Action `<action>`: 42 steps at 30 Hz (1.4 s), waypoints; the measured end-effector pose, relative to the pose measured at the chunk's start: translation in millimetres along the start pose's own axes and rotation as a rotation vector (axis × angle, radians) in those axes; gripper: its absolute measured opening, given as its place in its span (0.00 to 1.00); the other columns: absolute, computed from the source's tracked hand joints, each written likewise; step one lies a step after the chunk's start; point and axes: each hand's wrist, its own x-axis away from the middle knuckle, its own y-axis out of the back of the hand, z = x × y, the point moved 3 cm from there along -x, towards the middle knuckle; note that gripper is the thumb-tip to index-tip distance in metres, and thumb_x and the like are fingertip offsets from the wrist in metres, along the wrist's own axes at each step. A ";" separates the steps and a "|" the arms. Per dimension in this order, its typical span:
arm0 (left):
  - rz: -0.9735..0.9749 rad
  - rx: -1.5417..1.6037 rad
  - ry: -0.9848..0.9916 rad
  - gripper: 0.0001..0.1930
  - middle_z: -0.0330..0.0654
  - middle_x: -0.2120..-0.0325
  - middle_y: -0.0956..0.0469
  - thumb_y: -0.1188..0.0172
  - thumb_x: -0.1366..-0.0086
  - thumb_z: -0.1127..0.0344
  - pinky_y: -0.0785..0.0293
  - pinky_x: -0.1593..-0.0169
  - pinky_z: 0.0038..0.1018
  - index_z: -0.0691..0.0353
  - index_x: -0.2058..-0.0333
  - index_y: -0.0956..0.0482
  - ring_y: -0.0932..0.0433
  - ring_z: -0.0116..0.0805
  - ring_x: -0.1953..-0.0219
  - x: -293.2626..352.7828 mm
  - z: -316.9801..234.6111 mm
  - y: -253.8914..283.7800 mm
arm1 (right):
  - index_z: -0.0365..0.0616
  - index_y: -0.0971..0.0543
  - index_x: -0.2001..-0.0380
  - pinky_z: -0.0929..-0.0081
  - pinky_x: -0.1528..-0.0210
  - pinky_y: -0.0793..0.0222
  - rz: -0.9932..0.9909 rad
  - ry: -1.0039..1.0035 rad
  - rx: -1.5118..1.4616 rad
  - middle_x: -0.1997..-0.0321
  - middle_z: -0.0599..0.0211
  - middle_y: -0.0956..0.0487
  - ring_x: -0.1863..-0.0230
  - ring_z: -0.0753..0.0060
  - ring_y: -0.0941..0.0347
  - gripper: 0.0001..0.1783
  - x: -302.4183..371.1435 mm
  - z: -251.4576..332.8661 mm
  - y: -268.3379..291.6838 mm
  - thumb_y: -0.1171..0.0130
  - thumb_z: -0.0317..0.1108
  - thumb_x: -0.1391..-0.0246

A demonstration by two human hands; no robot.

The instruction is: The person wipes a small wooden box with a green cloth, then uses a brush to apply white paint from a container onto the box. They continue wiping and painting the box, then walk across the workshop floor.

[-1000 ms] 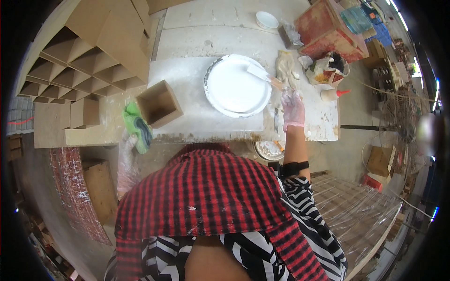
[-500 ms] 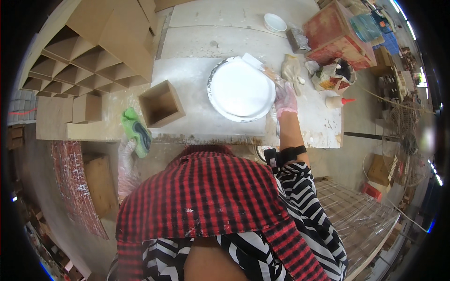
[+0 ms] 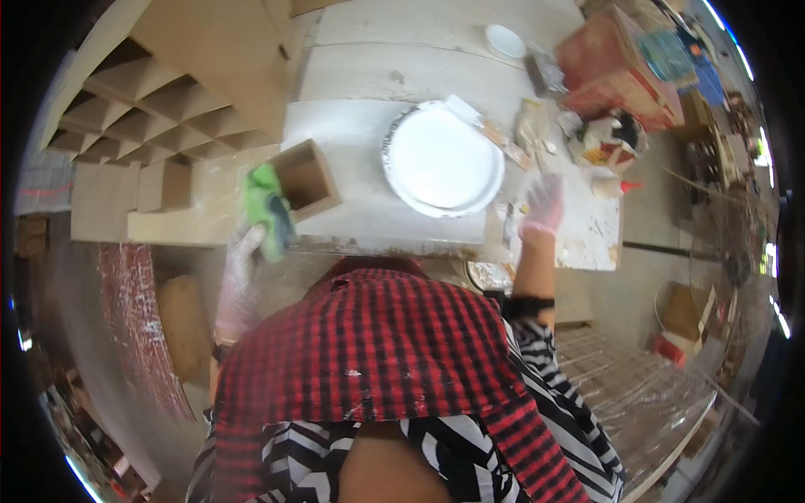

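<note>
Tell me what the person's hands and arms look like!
The left hand and right hand wear thin, pale, see-through gloves. A black band circles the right arm, below a black-and-white zigzag sleeve. The left sleeve is mostly hidden.

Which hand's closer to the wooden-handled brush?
Right. The right hand is just below the handle end of the brush in view; the left hand is well to its left, holding the green item.

Apron [image 3: 360, 344] — red-black check; shirt [image 3: 566, 402] — black-white zigzag; held item [image 3: 267, 210] green and dark; pan [image 3: 444, 214] white.
</note>
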 end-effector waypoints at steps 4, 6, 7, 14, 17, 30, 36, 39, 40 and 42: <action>0.068 -0.051 0.038 0.31 0.46 0.53 0.30 0.41 0.47 0.61 0.33 0.47 0.32 0.67 0.46 0.38 0.29 0.38 0.52 -27.2 -7.7 -33.1 | 0.42 0.43 0.40 0.62 0.42 0.46 0.427 0.109 0.239 0.38 0.60 0.41 0.41 0.61 0.41 0.33 100.3 49.7 -65.5 0.53 0.49 0.45; 0.057 0.025 0.012 0.28 0.45 0.55 0.28 0.42 0.45 0.66 0.34 0.47 0.31 0.67 0.46 0.38 0.29 0.35 0.52 -41.3 -2.6 -46.3 | 0.40 0.48 0.39 0.64 0.39 0.49 0.864 0.167 0.336 0.36 0.57 0.44 0.40 0.61 0.43 0.36 146.3 37.1 -109.7 0.51 0.46 0.45; 0.065 0.032 0.008 0.28 0.45 0.55 0.28 0.42 0.45 0.66 0.34 0.47 0.31 0.67 0.46 0.38 0.29 0.35 0.52 -46.6 2.3 -53.2 | 0.39 0.51 0.38 0.66 0.38 0.51 1.035 0.244 0.396 0.36 0.57 0.45 0.40 0.60 0.44 0.38 161.3 26.2 -125.3 0.49 0.44 0.46; 0.074 0.037 0.071 0.25 0.42 0.54 0.30 0.47 0.41 0.75 0.33 0.50 0.24 0.66 0.44 0.40 0.30 0.28 0.54 -54.3 17.9 -93.1 | 0.33 0.52 0.39 0.72 0.40 0.46 1.186 0.009 0.164 0.42 0.55 0.39 0.41 0.68 0.43 0.41 199.9 4.6 -185.2 0.44 0.39 0.49; 0.128 0.219 0.086 0.26 0.43 0.52 0.32 0.47 0.41 0.75 0.35 0.49 0.24 0.66 0.43 0.41 0.32 0.28 0.53 -49.0 15.4 -100.6 | 0.33 0.46 0.41 0.73 0.42 0.44 0.991 -0.143 0.142 0.46 0.60 0.35 0.44 0.70 0.40 0.34 191.8 -2.1 -176.5 0.47 0.39 0.46; 0.089 -1.485 -0.363 0.37 0.55 0.51 0.34 0.36 0.53 0.66 0.41 0.42 0.34 0.66 0.44 0.41 0.36 0.48 0.46 -54.1 19.0 -26.4 | 0.43 0.23 0.62 0.68 0.55 0.34 0.756 0.572 1.510 0.63 0.56 0.23 0.59 0.58 0.27 0.17 78.2 35.0 -131.4 0.46 0.41 0.54; 0.162 -1.794 -0.033 0.32 0.54 0.56 0.30 0.41 0.50 0.58 0.35 0.50 0.38 0.64 0.47 0.37 0.31 0.51 0.54 -64.1 44.7 -21.0 | 0.47 0.23 0.62 0.66 0.56 0.33 0.808 0.531 1.827 0.60 0.59 0.23 0.58 0.56 0.28 0.18 83.3 16.3 -146.6 0.47 0.43 0.55; 0.197 -1.811 -0.024 0.25 0.51 0.60 0.27 0.48 0.46 0.61 0.32 0.54 0.37 0.61 0.49 0.33 0.27 0.49 0.58 -71.3 49.7 -14.9 | 0.46 0.23 0.63 0.66 0.56 0.33 0.826 0.530 1.889 0.60 0.58 0.23 0.57 0.55 0.28 0.17 80.1 11.4 -145.2 0.48 0.42 0.55; 0.226 -1.820 -0.050 0.21 0.50 0.62 0.25 0.53 0.44 0.64 0.31 0.55 0.37 0.60 0.50 0.31 0.26 0.47 0.59 -73.4 51.7 -12.4 | 0.45 0.23 0.63 0.65 0.56 0.33 0.841 0.547 1.888 0.60 0.58 0.23 0.57 0.54 0.29 0.17 80.1 11.0 -145.3 0.48 0.41 0.55; 0.205 -1.764 -0.040 0.19 0.50 0.62 0.25 0.54 0.44 0.65 0.30 0.55 0.37 0.59 0.52 0.29 0.26 0.48 0.60 -72.3 52.7 -8.9 | 0.43 0.23 0.62 0.67 0.56 0.33 0.818 0.440 1.819 0.62 0.57 0.23 0.58 0.56 0.28 0.18 79.4 23.8 -145.0 0.48 0.40 0.55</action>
